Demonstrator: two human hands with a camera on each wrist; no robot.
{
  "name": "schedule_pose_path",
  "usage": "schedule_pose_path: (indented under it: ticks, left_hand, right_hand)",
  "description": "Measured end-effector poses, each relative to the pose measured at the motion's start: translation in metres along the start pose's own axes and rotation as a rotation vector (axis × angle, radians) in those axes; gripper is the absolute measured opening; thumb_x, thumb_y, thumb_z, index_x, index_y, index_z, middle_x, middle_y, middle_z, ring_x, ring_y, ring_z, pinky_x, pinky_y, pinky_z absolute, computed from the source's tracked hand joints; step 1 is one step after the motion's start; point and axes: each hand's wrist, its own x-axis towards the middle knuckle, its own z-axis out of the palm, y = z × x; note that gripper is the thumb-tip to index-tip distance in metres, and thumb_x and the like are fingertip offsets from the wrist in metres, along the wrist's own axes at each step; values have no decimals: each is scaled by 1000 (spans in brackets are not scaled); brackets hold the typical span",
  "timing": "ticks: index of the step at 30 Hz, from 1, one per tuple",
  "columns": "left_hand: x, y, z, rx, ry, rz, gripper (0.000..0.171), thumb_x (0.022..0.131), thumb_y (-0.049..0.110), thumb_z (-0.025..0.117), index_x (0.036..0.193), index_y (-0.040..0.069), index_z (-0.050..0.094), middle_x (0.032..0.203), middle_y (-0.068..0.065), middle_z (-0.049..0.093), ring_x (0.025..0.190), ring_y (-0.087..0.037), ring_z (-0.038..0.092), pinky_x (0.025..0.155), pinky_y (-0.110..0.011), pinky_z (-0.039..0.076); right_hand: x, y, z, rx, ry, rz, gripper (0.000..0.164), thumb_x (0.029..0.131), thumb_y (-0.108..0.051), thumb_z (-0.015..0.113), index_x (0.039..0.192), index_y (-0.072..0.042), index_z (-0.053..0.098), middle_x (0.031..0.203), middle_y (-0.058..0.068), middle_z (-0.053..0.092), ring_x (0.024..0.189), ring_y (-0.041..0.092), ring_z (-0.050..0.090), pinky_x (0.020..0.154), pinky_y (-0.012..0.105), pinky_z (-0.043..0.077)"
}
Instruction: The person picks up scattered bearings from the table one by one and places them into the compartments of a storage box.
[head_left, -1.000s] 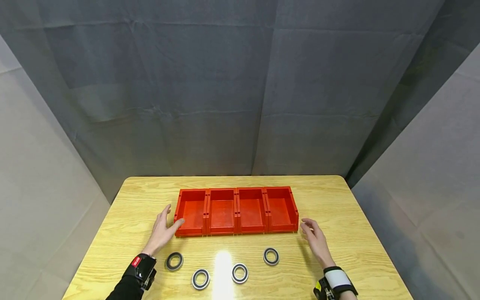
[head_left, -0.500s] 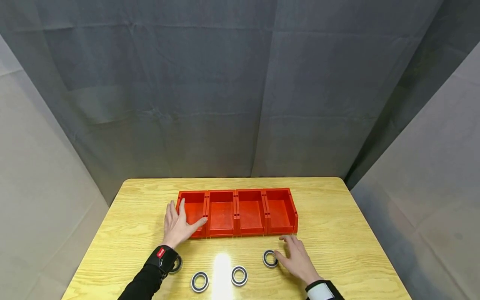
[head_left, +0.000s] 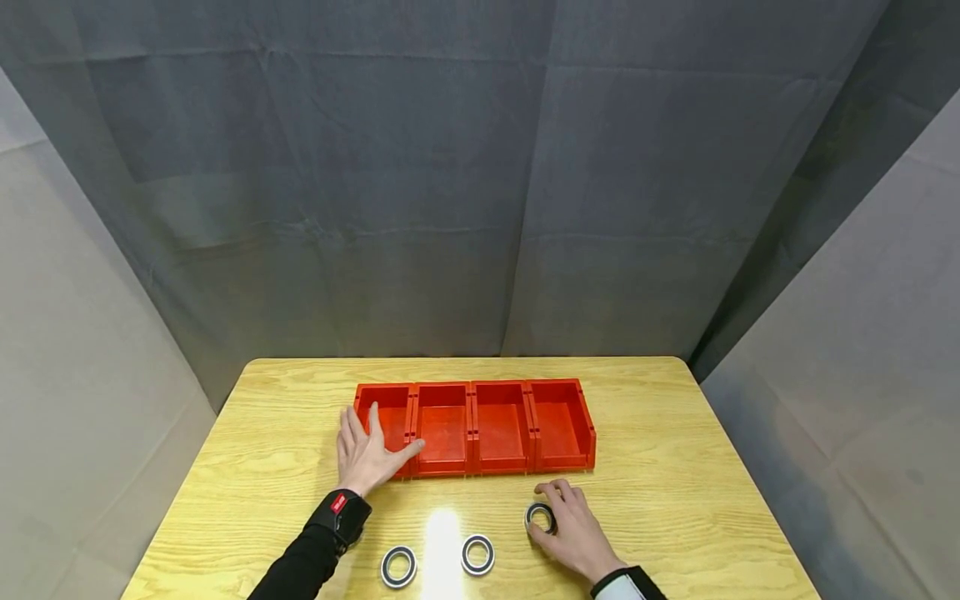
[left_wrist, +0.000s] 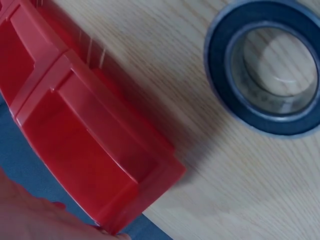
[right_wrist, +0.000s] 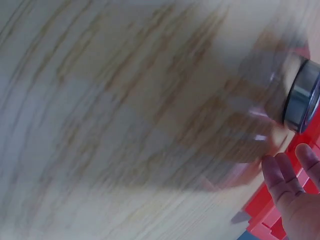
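A row of joined red bins [head_left: 501,427] stands on the table. My left hand [head_left: 367,460] is spread over the leftmost bin, thumb stretched towards the neighbouring one. It holds nothing. My right hand [head_left: 573,533] is around the rightmost ball bearing [head_left: 529,512], thumb on its near side and fingers on its far side. In the right wrist view a gap shows between the fingertips and that bearing [right_wrist: 300,97]. Two more bearings lie nearer the front, one left [head_left: 387,568] and one right [head_left: 467,554]. Another bearing [left_wrist: 220,65] shows in the left wrist view; the left wrist hides it from the head camera.
The wooden table [head_left: 660,467] reaches back to a grey cloth [head_left: 420,208]. Pale panels stand at the left [head_left: 67,333] and right [head_left: 855,358]. Bright glare [head_left: 444,542] lies on the table between the two front bearings.
My left hand has moved right, from beside the bins to over the leftmost one, its wrist now covering a bearing. My right hand has come left and down to the rightmost bearing.
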Motion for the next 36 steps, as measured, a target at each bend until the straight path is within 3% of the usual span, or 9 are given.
schedule_pose_path:
  ticks: [9, 19, 26, 36]
  left_hand:
    - [0, 0, 2, 3, -5, 8, 114, 84, 60, 69, 161, 2, 8, 164, -32, -16, 152, -51, -13, 123, -66, -4]
    - [0, 2, 5, 16, 10, -4, 102, 93, 58, 59, 161, 1, 9, 164, -33, -14, 152, -51, -11, 123, -66, -4]
    - [1, 2, 6, 25, 15, -7, 102, 93, 57, 59, 161, 0, 9, 164, -33, -13, 152, -51, -12, 123, -66, -4]
    - [3, 2, 5, 19, 21, -9, 103, 91, 57, 61, 161, 0, 10, 164, -34, -11, 152, -52, -10, 123, -67, -2]
  right_hand:
    - [-2, -2, 6, -71, 7, -46, 45, 77, -31, 83, 116, -17, 63, 114, 2, 59, 102, 24, 55, 80, 42, 53]
    - [-3, -1, 11, -93, 22, -93, 45, 74, -25, 83, 115, -17, 64, 112, 1, 59, 95, 18, 52, 73, 35, 51]
    - [-4, -1, 14, -107, 74, -153, 41, 72, -19, 82, 109, -18, 64, 106, -1, 58, 91, 16, 52, 73, 32, 50]
    - [-4, -3, 13, -108, 37, -149, 38, 72, -14, 82, 107, -16, 66, 104, 0, 59, 92, 17, 52, 78, 36, 51]
